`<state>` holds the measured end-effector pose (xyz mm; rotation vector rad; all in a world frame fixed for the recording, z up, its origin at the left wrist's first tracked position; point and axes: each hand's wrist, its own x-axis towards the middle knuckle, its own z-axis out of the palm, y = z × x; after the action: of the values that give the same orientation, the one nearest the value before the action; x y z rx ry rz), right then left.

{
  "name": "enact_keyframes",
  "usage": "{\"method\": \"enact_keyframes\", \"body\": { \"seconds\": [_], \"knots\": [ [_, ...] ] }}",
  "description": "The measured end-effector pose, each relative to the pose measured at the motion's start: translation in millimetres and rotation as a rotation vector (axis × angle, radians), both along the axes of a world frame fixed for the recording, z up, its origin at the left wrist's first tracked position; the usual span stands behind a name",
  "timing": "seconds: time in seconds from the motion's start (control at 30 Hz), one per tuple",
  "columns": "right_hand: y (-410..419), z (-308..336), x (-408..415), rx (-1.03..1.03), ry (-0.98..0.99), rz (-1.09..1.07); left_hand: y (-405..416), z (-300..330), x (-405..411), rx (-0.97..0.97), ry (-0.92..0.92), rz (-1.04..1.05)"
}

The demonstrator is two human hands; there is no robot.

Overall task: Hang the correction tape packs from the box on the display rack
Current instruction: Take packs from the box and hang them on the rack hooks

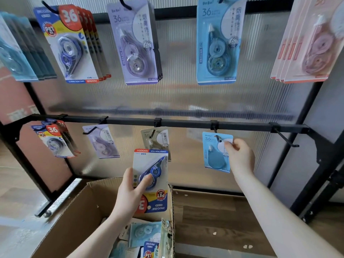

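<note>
The box (89, 207) is cut off at the bottom edge, so only part of its loose packs (143, 233) shows, and the panel behind the rack (186, 124) blurs whatever lies beyond it. The right hand (239, 155) reaches up with arm extended and pinches the top corner of a blue pack (214, 157) that sits on a lower-rail hook (216, 136), though its fingertips are partly hidden behind the card. The left hand (133, 190) is raised above the box, its fingers curled around an upside-down white pack (151, 170) with the thumb across the blister.
</note>
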<state>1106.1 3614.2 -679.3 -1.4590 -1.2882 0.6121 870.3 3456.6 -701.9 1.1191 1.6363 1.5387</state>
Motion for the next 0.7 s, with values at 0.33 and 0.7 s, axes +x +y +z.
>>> {"method": "enact_keyframes", "body": {
  "seconds": [0.33, 0.7],
  "knots": [
    [-5.8, 6.3, 4.1, 0.047, -0.045, 0.028, -4.7, -1.3, -2.5, -0.028, -0.013, -0.022],
    [-6.8, 9.4, 0.2, 0.018, -0.069, 0.121, -8.8, 4.9, -7.1, -0.007, -0.047, -0.005]
  ]
}}
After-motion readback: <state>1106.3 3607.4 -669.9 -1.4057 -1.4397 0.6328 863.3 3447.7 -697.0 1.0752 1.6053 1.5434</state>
